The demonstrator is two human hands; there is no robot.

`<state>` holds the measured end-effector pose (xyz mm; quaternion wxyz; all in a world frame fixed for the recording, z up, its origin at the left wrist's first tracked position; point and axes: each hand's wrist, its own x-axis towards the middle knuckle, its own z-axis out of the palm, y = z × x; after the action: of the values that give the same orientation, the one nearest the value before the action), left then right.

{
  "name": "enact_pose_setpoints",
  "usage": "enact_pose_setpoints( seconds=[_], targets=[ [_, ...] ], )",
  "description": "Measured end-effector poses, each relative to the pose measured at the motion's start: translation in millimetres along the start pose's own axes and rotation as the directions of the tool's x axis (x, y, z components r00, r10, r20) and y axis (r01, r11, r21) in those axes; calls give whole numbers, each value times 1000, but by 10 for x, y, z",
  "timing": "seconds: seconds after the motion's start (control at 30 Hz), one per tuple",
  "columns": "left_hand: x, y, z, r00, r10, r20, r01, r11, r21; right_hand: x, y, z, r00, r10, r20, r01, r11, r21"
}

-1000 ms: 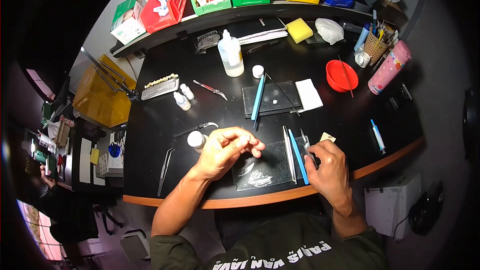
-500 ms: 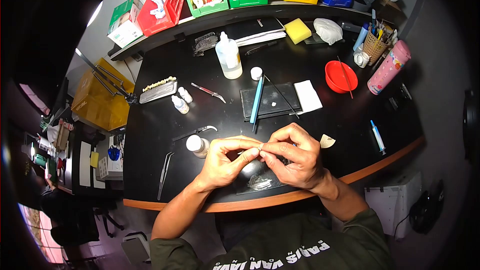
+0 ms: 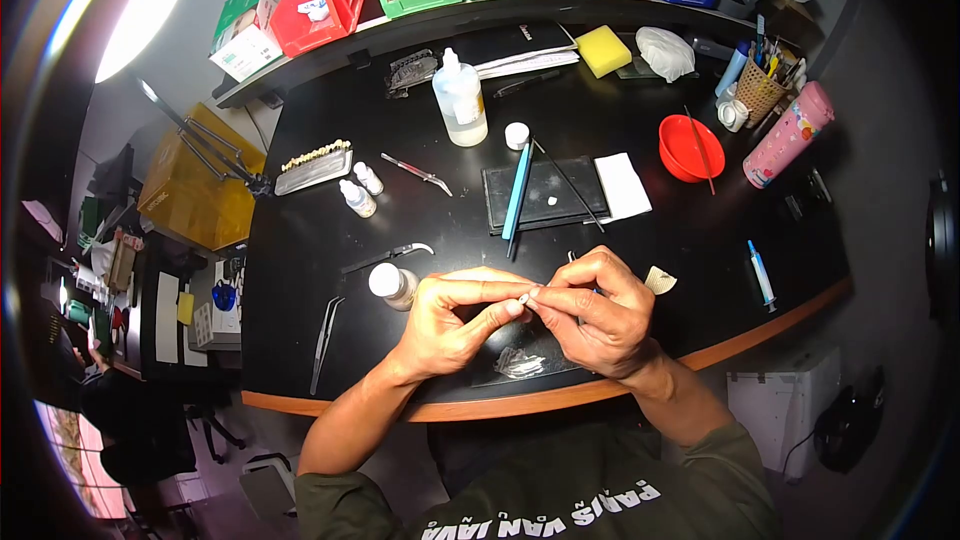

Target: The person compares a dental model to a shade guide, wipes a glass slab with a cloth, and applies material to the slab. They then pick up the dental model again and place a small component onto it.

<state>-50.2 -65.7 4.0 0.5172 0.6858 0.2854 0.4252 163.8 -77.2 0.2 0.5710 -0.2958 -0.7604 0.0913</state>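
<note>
My left hand (image 3: 455, 325) and my right hand (image 3: 600, 315) meet above the front of the black desk, both closed in a pinch. Between their fingertips is a small off-white piece (image 3: 524, 299), perhaps a dental crown; its exact shape is too small to make out. Below the hands, white smears of material (image 3: 520, 363) lie on a dark slab near the wooden edge. A white-capped jar (image 3: 392, 285) stands just left of my left hand. Close to my right hand lies a beige scrap (image 3: 660, 281).
Tweezers (image 3: 324, 345) lie at the left. Further back are a black palette (image 3: 550, 217) with a blue-handled tool (image 3: 518, 198), a clear squeeze bottle (image 3: 461, 105), a red bowl (image 3: 692, 152), a pink flask (image 3: 790, 135) and a syringe (image 3: 761, 277). Coloured bins line the shelf.
The view has shifted slightly, and more of the bright lamp shows at upper left. My fingers have adjusted a little around the small piece, which now shows more clearly.
</note>
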Motion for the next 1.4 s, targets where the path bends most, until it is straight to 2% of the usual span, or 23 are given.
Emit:
enact_pose_setpoints(
  seconds=[0.43,0.63,0.73,0.77,0.83,0.87,0.93,1.0,1.17,1.33,1.4],
  targets=[
    [-15,-41,33,1000,-24,8,24,997,-70,-20,16,10,1000,0,-1,0,1000,-2],
    [-13,12,29,997,-71,7,71,997,-42,-22,6,7,1000,22,17,-22,1000,-5],
    [-15,-46,42,999,7,-33,-5,997,80,-17,9,15,999,33,30,-33,999,-7],
    [-17,-42,49,997,66,-47,-54,974,220,-13,14,17,998,31,52,-30,999,-21],
    [-14,-21,74,980,190,-49,-143,861,489,-5,29,18,995,24,92,-19,999,-50],
    [27,-64,92,930,364,-45,-266,754,601,-5,31,17,995,26,94,-21,998,-51],
    [24,-87,82,910,415,-11,-301,679,669,-11,21,14,994,29,103,-24,998,-50],
    [-15,-63,71,928,371,-30,-238,654,718,-3,19,-17,997,29,65,-25,998,-60],
    [-214,37,115,909,385,-163,-140,649,748,-80,-30,-184,998,68,-12,-69,997,-43],
    [-936,-36,332,831,298,-469,87,764,639,-327,-136,-541,994,105,4,-105,994,-42],
    [-1319,-217,363,769,193,-610,199,834,515,-399,-142,-618,993,112,28,-112,994,-6]
  ],
)
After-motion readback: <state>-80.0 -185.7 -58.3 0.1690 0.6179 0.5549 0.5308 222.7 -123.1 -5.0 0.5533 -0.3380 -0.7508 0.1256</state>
